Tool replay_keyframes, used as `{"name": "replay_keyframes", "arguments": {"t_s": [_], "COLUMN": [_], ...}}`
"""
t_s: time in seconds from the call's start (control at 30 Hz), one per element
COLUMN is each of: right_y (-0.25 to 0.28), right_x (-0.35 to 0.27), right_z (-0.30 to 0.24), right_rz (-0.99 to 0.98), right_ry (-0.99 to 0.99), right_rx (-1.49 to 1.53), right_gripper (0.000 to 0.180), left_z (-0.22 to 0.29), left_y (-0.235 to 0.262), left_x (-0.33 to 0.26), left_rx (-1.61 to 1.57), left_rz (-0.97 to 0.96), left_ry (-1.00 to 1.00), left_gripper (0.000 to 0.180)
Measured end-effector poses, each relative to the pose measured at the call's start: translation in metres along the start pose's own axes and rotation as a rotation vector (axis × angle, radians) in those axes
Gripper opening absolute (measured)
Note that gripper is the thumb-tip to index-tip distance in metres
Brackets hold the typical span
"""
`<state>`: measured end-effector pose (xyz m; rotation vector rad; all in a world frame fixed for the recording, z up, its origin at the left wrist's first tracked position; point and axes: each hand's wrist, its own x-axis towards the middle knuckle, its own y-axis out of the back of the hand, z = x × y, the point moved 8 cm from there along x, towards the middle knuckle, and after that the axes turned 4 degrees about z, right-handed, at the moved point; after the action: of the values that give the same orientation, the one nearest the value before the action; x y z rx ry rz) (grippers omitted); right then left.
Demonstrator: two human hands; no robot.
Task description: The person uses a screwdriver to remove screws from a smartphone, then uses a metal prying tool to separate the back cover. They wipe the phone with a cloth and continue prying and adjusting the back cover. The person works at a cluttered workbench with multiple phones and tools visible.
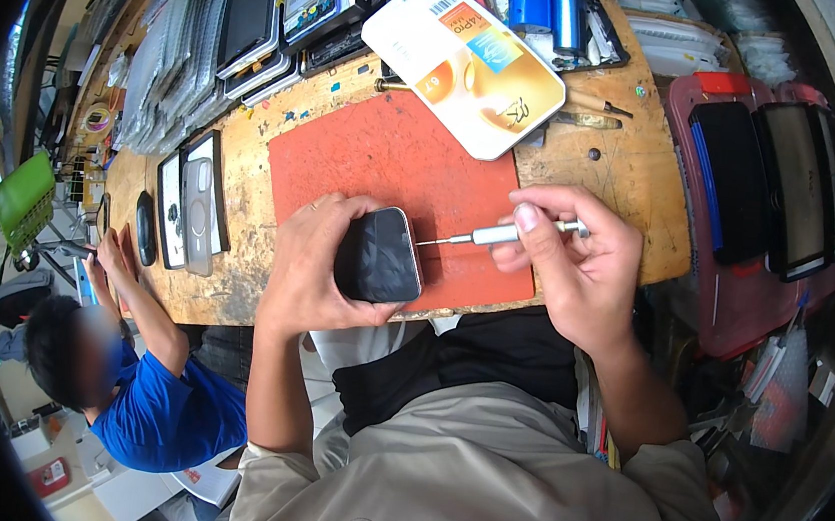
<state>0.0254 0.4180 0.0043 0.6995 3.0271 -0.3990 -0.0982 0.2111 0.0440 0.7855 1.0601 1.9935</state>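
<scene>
My left hand (pixel 311 265) grips a dark smartphone (pixel 380 255) at the near edge of a red work mat (pixel 387 162), screen side toward me. My right hand (pixel 578 266) pinches a small silver screwdriver (pixel 500 233) whose thin tip touches the phone's right end. Both hands hover just over the front edge of the worn wooden bench (pixel 627 170).
A white and orange flat package (pixel 462 64) lies at the mat's far corner. Phones and cases (pixel 197 204) lie to the left, trays of parts (pixel 260 14) behind, and red bins with tablets (pixel 767 184) on the right. A person in a blue shirt (pixel 172 408) sits at left.
</scene>
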Motion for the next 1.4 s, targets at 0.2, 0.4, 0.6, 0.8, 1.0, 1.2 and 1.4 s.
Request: {"name": "replay_keyframes", "arguments": {"t_s": [0.2, 0.4, 0.6, 0.8, 1.0, 1.2, 1.4], "right_y": [0.002, 0.0, -0.001, -0.005, -0.007, -0.006, -0.007], "right_x": [0.004, 0.008, 0.008, 0.012, 0.011, 0.012, 0.013], "right_z": [-0.007, -0.005, -0.004, -0.007, -0.009, -0.013, -0.017], "right_rz": [-0.112, -0.162, -0.228, -0.255, -0.268, -0.289, -0.305], "right_ry": [0.068, 0.068, -0.016, 0.103, 0.126, 0.159, 0.233], "right_rx": [-0.043, -0.189, -0.096, -0.077, -0.074, -0.114, -0.108], "right_gripper": [0.025, 0.028, 0.029, 0.025, 0.024, 0.023, 0.022], "left_z": [-0.002, -0.001, 0.003, 0.001, -0.001, -0.004, -0.009], "left_y": [0.001, 0.001, 0.001, 0.0, -0.002, -0.001, -0.002], "left_x": [0.0, -0.002, -0.001, 0.0, 0.002, 0.001, 0.001], "left_rx": [-0.04, -0.035, -0.009, -0.006, -0.012, -0.062, -0.083], "left_rz": [0.026, 0.032, 0.04, 0.016, 0.003, 0.0, -0.044], "left_ry": [-0.054, -0.056, -0.088, -0.046, -0.023, -0.002, 0.047], "left_gripper": [0.082, 0.085, 0.085, 0.082, 0.085, 0.089, 0.093]}}
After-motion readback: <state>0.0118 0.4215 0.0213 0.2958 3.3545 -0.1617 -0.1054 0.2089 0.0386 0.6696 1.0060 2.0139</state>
